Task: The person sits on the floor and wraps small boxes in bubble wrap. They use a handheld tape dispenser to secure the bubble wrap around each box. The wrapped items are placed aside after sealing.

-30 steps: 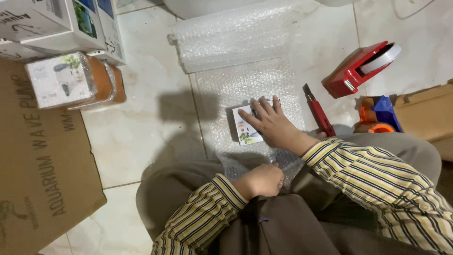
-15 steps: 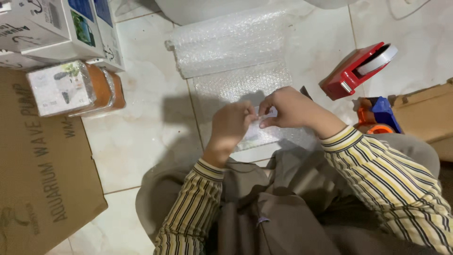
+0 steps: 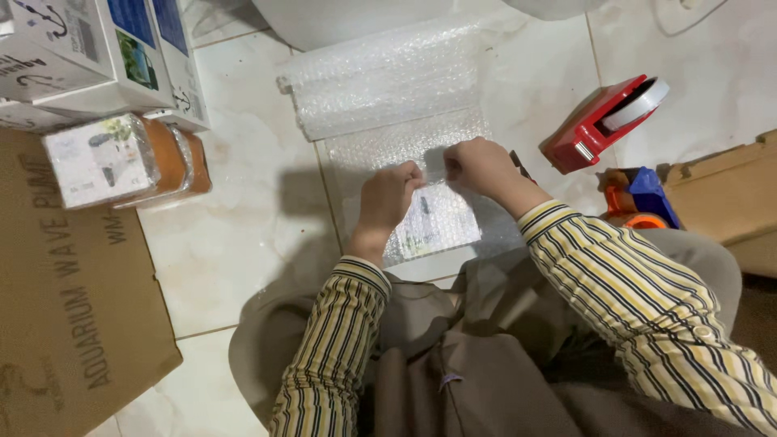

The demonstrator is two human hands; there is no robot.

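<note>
The small box point(image 3: 431, 222) lies on the tiled floor point(image 3: 243, 235) in front of the person's knees, already covered by a flap of the bubble wrap point(image 3: 405, 146), so its print shows only dimly. Going from the left: a flat brown carton point(image 3: 65, 283), white boxes point(image 3: 97, 48) above it, and two wrapped orange-and-white packages point(image 3: 121, 158). Then the left hand point(image 3: 388, 197) pinches the upper edge of the wrap over the box, and the right hand point(image 3: 479, 167) grips the same edge just beside it. Behind them lies the roll of wrap point(image 3: 380, 77). To the right stand a red tape dispenser point(image 3: 603, 121) and an orange and blue tool point(image 3: 639, 198). The box's long side runs left to right, slightly tilted.
</note>
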